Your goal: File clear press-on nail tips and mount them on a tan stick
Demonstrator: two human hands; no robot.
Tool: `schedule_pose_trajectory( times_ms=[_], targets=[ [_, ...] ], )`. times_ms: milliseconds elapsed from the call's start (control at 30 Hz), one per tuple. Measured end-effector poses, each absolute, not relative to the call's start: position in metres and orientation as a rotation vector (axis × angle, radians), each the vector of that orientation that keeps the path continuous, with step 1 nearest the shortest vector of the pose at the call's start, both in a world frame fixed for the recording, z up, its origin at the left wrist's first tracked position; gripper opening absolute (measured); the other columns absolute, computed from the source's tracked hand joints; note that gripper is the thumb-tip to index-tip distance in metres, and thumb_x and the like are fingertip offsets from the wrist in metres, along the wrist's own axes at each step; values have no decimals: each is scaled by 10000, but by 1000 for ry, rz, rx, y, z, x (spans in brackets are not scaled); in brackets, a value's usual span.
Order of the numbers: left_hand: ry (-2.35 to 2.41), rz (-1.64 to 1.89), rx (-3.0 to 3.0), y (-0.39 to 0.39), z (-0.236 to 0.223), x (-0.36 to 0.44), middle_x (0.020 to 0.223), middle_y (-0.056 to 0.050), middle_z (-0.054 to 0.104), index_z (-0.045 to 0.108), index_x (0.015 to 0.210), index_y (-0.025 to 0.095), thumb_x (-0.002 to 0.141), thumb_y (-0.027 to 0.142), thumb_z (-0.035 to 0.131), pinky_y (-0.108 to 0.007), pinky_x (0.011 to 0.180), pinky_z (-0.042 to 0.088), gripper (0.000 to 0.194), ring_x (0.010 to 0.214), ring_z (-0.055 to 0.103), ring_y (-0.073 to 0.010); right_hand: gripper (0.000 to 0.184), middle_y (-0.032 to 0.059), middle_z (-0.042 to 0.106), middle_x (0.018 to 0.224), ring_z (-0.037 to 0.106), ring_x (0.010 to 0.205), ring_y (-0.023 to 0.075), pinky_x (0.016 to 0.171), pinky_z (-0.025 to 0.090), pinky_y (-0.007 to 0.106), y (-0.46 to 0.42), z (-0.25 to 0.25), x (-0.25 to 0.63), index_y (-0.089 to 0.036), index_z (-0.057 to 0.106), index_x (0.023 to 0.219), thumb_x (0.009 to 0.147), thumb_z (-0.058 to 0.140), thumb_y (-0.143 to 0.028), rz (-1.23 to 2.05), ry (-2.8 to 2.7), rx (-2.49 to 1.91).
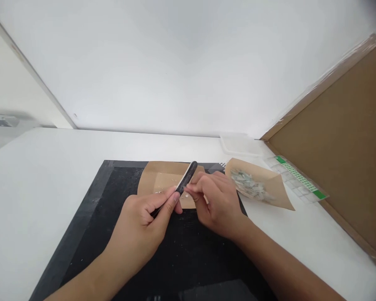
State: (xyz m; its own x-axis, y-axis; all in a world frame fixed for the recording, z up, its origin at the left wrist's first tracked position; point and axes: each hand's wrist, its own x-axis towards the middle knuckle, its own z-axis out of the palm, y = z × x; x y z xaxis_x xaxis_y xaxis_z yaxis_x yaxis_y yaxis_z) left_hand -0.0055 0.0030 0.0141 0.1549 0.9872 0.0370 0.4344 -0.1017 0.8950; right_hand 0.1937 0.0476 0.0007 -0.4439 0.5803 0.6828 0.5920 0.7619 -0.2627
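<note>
My left hand (148,217) grips a black nail file (188,173) with a pale edge, held slanted with its tip up and to the right. Pressed close to the file, my right hand (217,200) has its thumb and forefinger pinched on a tiny translucent piece, whose kind is too small to make out. Beneath both hands lies a brown paper sheet (147,177) with small white bits scattered on it. Right of my right hand, another brown paper piece (280,188) bears a heap of translucent, pale green slivers (249,184).
A black mat (90,234) covers the middle of the white table (50,167). On the right are a clear compartment case with a green label (301,177) and a translucent tray (241,145). A cardboard panel (341,138) stands along the right side, a white wall (163,67) behind.
</note>
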Motion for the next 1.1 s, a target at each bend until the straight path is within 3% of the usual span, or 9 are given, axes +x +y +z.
schedule_pose_trajectory(
  times_ms=[467, 800, 1100],
  targets=[
    [1381, 952, 1795, 4, 10, -7, 512, 62, 370, 705, 712, 192, 1026, 426, 552, -229, 441, 229, 420, 433, 302, -83, 247, -8, 660, 766, 488, 640, 145, 666, 330, 340, 50, 5, 196, -234, 449, 840, 1044, 552, -140, 44, -2235, -883],
    [1396, 1064, 1966, 4, 8, -6, 521, 68, 465, 716, 721, 189, 1029, 336, 572, -203, 473, 302, 370, 432, 387, -69, 217, -3, 668, 787, 504, 664, 154, 675, 349, 332, 47, 2, 195, -229, 491, 850, 1035, 575, -152, 64, -2220, -908],
    [1396, 1075, 1927, 5, 7, -5, 499, 72, 478, 713, 704, 198, 1027, 349, 575, -207, 438, 276, 382, 408, 365, -69, 219, -19, 652, 784, 526, 681, 150, 688, 368, 317, 48, -3, 195, -232, 478, 869, 1010, 614, -136, 75, -2146, -910]
  ],
)
